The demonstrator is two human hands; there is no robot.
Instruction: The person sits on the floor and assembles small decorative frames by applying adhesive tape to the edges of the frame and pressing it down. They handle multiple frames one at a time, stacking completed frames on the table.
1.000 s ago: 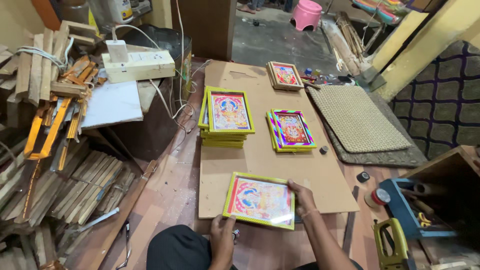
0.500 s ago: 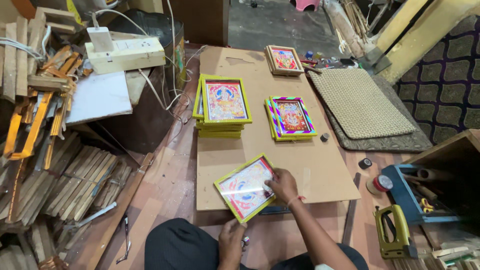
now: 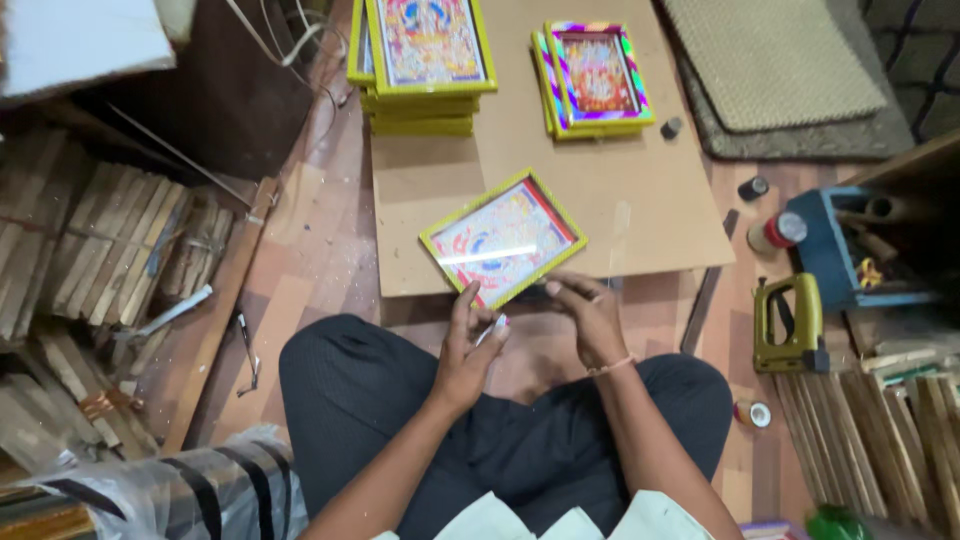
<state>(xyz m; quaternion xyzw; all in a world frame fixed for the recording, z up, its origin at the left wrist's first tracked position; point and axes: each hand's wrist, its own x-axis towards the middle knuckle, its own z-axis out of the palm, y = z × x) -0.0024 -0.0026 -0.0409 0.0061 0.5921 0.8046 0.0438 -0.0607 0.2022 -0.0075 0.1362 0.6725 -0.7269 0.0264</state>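
Hardboard sheet on the floor bears a yellow frame; both hands unclenched beside it.

The top edge of the frame cuts off the stack of yellow-framed pictures at upper centre. A small pale object in the left hand is too small to identify. The green object at lower right is blurred and cut off.
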